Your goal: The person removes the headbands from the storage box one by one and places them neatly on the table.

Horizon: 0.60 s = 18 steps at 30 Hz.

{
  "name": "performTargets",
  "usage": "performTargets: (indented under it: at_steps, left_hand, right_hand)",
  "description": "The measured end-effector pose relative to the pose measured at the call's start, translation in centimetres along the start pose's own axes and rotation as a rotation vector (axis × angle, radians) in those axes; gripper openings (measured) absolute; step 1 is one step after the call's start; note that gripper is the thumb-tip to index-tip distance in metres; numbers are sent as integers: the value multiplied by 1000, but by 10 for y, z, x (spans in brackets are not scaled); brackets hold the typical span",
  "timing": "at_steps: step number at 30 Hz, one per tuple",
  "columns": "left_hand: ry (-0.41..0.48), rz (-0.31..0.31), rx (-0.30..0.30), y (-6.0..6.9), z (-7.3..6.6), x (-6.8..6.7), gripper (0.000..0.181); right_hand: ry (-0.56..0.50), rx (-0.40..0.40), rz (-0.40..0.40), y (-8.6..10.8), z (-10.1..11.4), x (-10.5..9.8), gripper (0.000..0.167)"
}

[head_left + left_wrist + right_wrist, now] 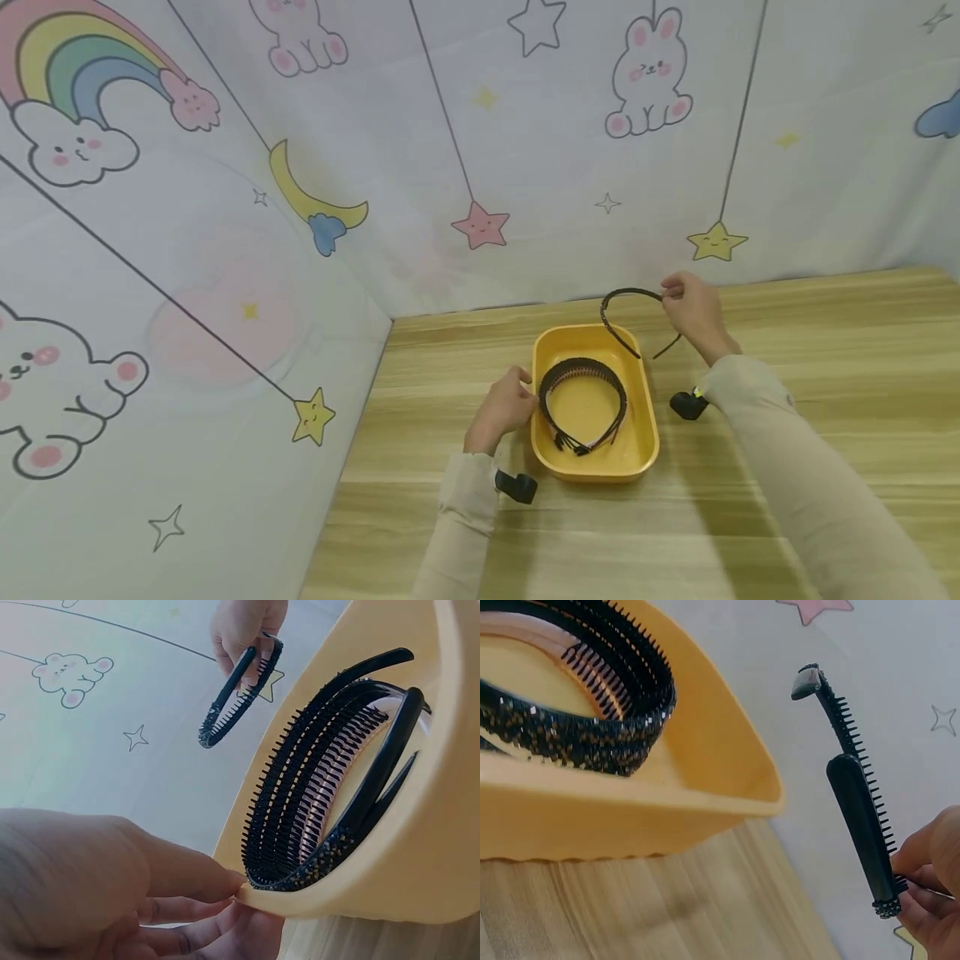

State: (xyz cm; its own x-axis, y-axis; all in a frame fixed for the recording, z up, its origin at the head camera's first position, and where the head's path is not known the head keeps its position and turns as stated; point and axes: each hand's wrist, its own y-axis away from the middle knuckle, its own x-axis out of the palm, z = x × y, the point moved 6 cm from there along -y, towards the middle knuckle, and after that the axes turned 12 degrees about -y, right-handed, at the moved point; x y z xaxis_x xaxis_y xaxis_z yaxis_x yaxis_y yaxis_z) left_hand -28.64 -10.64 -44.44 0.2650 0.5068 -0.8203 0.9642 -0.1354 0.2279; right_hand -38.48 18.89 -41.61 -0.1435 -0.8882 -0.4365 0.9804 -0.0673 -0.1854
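A black toothed headband (632,291) hangs in the air from the right hand (693,310), which pinches one side of the band above and beyond the tub's far right corner. Its sparkly trim and comb teeth show in the right wrist view. My left hand (504,408) holds the left rim of a yellow plastic tub (600,477), thumb on top and fingers below. Inside, toward the left, several headbands (289,765) stand nested together, black ones with teeth and glittery trim and a pinkish one among them.
The tub stands on a wood-grain table (840,350). A white cloth (555,167) printed with bunnies, stars and a rainbow hangs behind and to the left. Black wrist cameras (517,487) are strapped below both hands.
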Motion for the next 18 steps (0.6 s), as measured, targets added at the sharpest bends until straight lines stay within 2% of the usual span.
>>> performTargets:
  at_steps: [4, 18]
  left_hand:
    - [8, 1, 6, 0, 1, 1, 33]
    - [47, 28, -9, -3, 3, 2, 30]
  right_hand:
    - [1, 0, -26, -3, -9, -2, 30]
    - [23, 32, -40, -19, -32, -14, 33]
